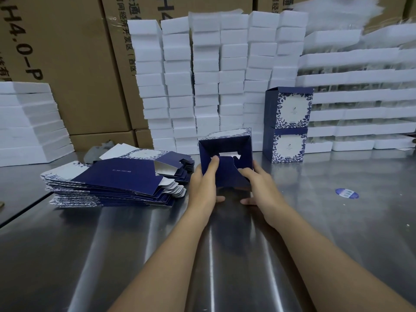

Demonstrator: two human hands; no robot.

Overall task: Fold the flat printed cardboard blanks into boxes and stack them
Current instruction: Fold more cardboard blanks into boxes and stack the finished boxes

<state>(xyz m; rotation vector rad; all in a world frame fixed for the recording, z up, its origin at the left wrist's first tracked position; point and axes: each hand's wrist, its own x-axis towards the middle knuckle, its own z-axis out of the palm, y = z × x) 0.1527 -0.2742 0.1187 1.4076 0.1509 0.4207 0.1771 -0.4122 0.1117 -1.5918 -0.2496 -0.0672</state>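
A dark blue box [227, 147] with a white leaf-print side lies on its side on the steel table [225, 255], its end flaps facing me. My left hand [203, 183] grips its left edge, the thumb pressing a flap inward. My right hand [256, 183] grips the right edge, its thumb on the overlapping blue flap. A pile of flat printed blanks [112, 183] lies to the left of my hands. Two folded boxes [288, 124] stand stacked one on the other at the back right.
White foam blocks [209, 82] are stacked in tall columns behind the box, with more at the far left [29, 122] and right [360, 104]. Brown cartons [74, 64] stand at the back. A round blue sticker [346, 193] lies on the table at right.
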